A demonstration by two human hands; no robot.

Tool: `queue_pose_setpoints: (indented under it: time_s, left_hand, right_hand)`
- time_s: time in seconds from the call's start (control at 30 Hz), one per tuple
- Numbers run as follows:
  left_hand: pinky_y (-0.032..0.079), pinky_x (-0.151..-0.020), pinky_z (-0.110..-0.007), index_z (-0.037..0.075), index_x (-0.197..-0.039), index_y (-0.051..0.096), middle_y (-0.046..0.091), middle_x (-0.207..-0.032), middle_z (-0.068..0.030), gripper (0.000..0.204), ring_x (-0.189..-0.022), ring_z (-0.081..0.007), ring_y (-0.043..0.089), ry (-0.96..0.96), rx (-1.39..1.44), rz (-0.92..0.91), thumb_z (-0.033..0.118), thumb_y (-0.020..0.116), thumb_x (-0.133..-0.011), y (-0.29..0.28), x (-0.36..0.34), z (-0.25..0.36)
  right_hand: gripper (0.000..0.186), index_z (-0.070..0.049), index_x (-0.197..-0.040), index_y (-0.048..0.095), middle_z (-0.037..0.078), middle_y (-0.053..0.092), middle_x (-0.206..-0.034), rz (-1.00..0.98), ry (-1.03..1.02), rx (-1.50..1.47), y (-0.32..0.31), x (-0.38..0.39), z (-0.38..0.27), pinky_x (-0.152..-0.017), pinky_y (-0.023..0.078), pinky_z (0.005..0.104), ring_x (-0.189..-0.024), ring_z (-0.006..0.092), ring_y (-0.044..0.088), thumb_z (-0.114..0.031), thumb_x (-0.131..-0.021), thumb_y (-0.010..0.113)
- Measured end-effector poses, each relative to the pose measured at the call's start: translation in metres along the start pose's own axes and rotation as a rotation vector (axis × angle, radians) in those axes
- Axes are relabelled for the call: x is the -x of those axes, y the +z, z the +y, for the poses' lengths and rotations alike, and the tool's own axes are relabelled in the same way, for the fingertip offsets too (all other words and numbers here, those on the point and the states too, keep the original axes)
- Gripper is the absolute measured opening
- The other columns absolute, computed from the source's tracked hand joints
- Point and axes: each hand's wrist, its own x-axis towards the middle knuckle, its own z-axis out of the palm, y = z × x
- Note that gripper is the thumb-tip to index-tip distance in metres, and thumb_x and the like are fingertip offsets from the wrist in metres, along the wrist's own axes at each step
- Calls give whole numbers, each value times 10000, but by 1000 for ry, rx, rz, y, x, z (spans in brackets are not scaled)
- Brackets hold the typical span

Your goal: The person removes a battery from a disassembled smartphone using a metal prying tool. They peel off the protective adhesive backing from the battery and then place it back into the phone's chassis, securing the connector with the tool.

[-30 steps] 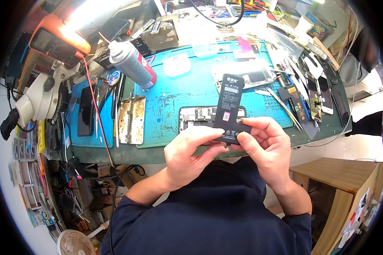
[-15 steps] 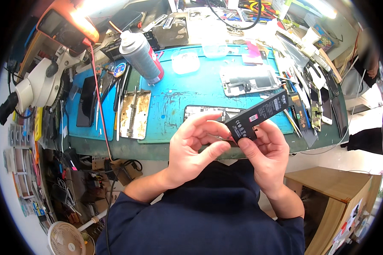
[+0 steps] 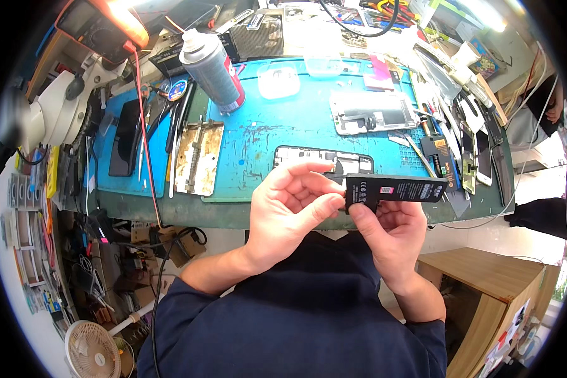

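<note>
A flat black phone battery (image 3: pixel 402 189) with white print and a small pink label is held in the air above the mat's front edge. My right hand (image 3: pixel 394 233) grips its lower edge near the left end, thumb on the printed face and fingers curled behind. At that left end, the thumb and fingers of my left hand (image 3: pixel 293 201) are pinched together; whatever lies between the tips is too small to make out. Just beyond my hands lies an opened phone body (image 3: pixel 324 157) on the blue mat (image 3: pixel 277 129), partly hidden by my left fingers and the battery.
A phone screen part (image 3: pixel 373 113) lies farther back on the mat. Left of it stand a spray can (image 3: pixel 213 72) and a metal holder plate (image 3: pixel 198 157). Tools and phone parts crowd the right side around a black-orange box (image 3: pixel 438 154). A multimeter (image 3: pixel 97 31) stands at the back left.
The battery has swung from a slant, its right end raised, to nearly level. My right hand turned with it, while my left hand stays at the battery's left end.
</note>
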Motion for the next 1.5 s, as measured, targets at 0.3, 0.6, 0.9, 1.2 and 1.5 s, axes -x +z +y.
queue_pose_setpoints:
  time_s: [0.3, 0.6, 0.9, 1.2, 1.5]
  left_hand:
    - [612, -855, -284, -17, -1268, 606, 758, -1013, -144, 410, -939, -162, 743, 265, -225, 63, -89, 767, -898, 10, 4, -5]
    - [621, -841, -294, -32, -1224, 623, 764, -1003, -149, 364, -934, -165, 747, 284, -261, 92, -102, 762, -895, 14, 4, -10]
    - [595, -892, -292, -14, -1293, 569, 709, -1046, -100, 413, -974, -142, 701, 114, -129, 18, -76, 742, -924, 11, 2, -3]
    - [594, -873, -283, -15, -1267, 597, 692, -1064, -90, 409, -967, -134, 701, 134, -240, -52, -111, 748, -900, 8, 25, -21]
    - [590, -971, -351, 10, -1462, 469, 710, -1161, -156, 561, -1097, -212, 710, -151, 37, -118, -71, 700, -957, 13, 15, -10]
  right_hand:
    - [362, 26, -1230, 630, 115, 733, -1158, -2, -2, 8, 0, 4, 2, -913, 556, 296, -1044, 154, 700, 82, -899, 764]
    - [333, 30, -1214, 632, 119, 731, -1159, 25, -31, 3, 2, 4, 4, -937, 552, 302, -1052, 162, 701, 74, -909, 758]
    - [339, 34, -1200, 653, 91, 732, -1132, 79, -5, 153, -4, 5, 7, -924, 551, 282, -1037, 151, 697, 70, -889, 782]
    - [380, 22, -1208, 610, 106, 682, -1148, 37, -108, 224, -15, 42, 21, -912, 526, 299, -1010, 157, 659, 127, -873, 754]
    - [404, 9, -1324, 560, 136, 696, -1191, 109, 15, 46, -21, 30, 14, -866, 581, 309, -1006, 178, 695, 20, -949, 711]
